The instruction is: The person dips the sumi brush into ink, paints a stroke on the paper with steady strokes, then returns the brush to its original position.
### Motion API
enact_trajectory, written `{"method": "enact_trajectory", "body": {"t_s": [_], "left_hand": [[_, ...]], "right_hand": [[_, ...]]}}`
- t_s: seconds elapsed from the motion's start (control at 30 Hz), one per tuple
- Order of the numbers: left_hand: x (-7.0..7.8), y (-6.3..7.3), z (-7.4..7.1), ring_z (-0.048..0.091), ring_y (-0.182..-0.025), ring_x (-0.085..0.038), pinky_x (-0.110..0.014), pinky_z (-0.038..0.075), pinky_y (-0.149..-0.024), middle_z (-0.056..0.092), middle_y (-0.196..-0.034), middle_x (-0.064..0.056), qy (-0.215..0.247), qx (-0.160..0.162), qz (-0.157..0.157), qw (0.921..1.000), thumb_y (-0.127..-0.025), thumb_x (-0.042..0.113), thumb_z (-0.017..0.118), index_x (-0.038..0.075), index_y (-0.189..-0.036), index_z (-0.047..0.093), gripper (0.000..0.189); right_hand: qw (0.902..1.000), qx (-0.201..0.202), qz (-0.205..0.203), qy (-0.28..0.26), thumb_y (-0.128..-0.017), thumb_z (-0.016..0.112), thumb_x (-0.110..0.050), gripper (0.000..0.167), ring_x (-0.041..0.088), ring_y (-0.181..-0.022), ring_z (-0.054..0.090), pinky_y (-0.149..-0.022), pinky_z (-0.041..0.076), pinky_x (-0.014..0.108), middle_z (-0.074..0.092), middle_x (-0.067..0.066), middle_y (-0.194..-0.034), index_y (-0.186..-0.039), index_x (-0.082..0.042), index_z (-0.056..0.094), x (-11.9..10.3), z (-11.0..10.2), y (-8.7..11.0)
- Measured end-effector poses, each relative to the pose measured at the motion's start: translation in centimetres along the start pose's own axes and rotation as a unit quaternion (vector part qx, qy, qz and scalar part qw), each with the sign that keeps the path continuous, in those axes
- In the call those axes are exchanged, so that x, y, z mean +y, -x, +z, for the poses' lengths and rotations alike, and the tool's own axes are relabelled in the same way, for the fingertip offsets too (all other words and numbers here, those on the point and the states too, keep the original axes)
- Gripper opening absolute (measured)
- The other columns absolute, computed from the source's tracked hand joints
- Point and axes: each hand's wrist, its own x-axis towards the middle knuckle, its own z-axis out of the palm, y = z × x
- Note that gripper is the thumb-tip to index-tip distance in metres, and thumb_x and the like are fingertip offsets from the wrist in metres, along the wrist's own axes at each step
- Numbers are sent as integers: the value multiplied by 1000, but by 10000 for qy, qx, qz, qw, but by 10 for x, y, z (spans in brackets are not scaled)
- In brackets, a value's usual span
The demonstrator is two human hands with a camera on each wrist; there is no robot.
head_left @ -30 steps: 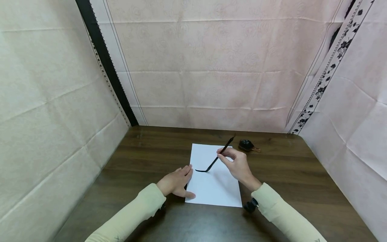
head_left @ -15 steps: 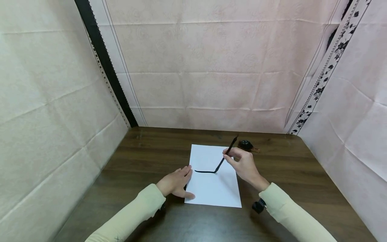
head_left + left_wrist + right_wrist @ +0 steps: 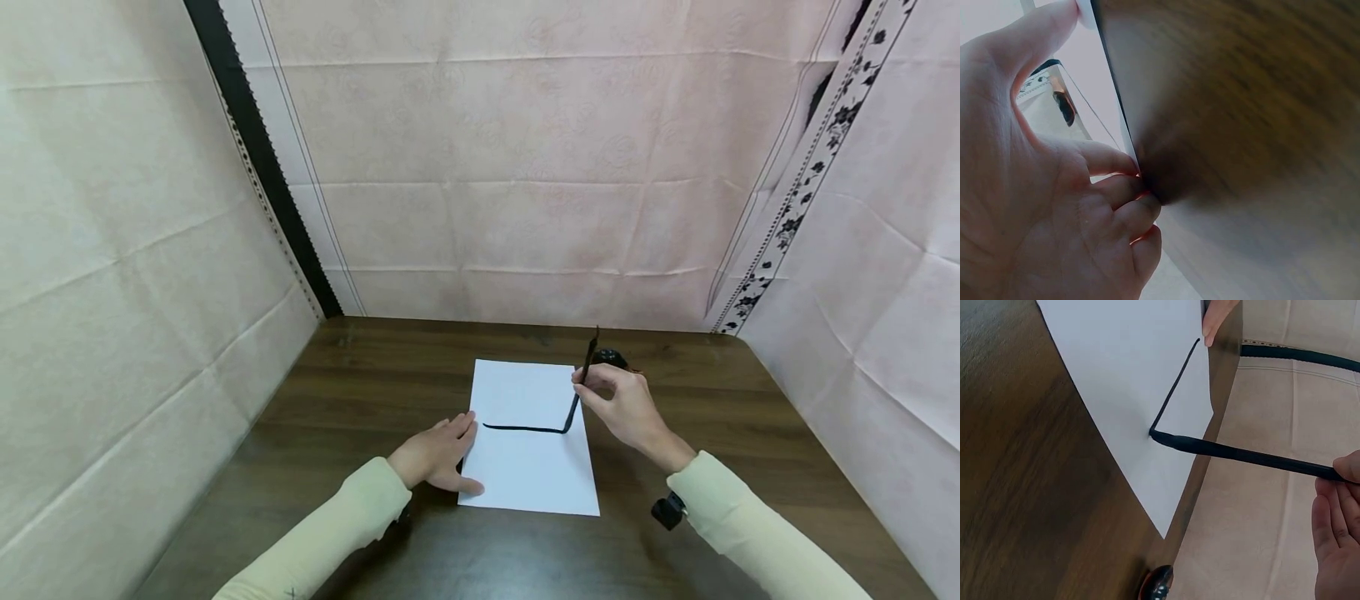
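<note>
A white sheet of paper (image 3: pixel 525 475) lies on the brown wooden table. My right hand (image 3: pixel 622 404) pinches the dark handle of a brush (image 3: pixel 1229 452) between thumb and fingertips, well up from its tip. The brush leans up and away, and its black tip meets the paper near the right edge. A thin black line (image 3: pixel 521 428) runs across the sheet from the left side to that tip. My left hand (image 3: pixel 441 454) rests with fingers spread along the paper's left edge, thumb on the lower left part. In the left wrist view its palm (image 3: pixel 1054 212) shows beside the paper's edge.
A small black, shiny rounded object (image 3: pixel 611 358) sits beyond the paper's upper right corner, partly behind the right hand. Pale cloth walls (image 3: pixel 487 167) enclose the table (image 3: pixel 375 367) at the back and both sides.
My right hand has moved the brush rightward across the paper, and the black line has grown longer behind its tip. The brush now stands more upright. The left hand has stayed in place.
</note>
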Motion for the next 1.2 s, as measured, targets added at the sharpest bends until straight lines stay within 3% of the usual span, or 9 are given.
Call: {"method": "enact_trajectory", "body": {"t_s": [0.23,0.47,0.63,0.8,1.03,1.2], "left_hand": [[1,1,0,24,-165,-25,-42,23,-134,21,-178,-12,44,4,7,10000,-90,72,68,4,-167,28,110],[2,1,1,24,-165,-25,-41,23,-134,21,-178,-12,61,-1,-10,10000,-90,72,68,4,-167,27,110],[1,1,0,24,-165,-25,-41,23,-134,21,-178,-12,7,21,-13,10000,-90,72,68,4,-167,28,110],[0,1,-1,23,-165,-25,-41,23,-134,21,-178,-12,29,7,-46,10000,-90,72,69,4,-167,28,110],[2,1,-1,23,-165,-25,-41,22,-134,21,-178,-11,60,-39,-95,9999,-89,72,69,5,-167,28,111],[1,0,0,23,-165,-25,-40,22,-134,21,-178,-11,42,-41,-94,9999,-89,73,68,5,-167,27,111]], "right_hand": [[9999,-130,24,67,-95,78,-6,15,18,-94,78,-89,64,42,80,2,-102,-109,-10,78,-3,-4,-2],[9999,31,33,-157,-96,79,-9,15,13,-91,77,-89,63,40,81,0,-100,-110,-12,78,-17,-18,-13],[9996,172,-174,-167,-94,80,-8,15,10,-92,75,-86,62,28,82,-1,-99,-109,-12,78,-22,-29,-19],[9976,298,-595,-211,-93,80,-5,17,6,-90,74,-79,56,11,81,1,-100,-107,-15,79,-15,-35,-25],[9906,352,-1323,-67,-88,81,5,25,14,-88,76,-79,58,12,80,6,-102,-107,-11,79,-10,-50,-31],[9750,381,-2152,399,-82,84,11,31,14,-89,76,-81,56,10,80,6,-102,-105,-9,79,-9,-59,-37]]}}
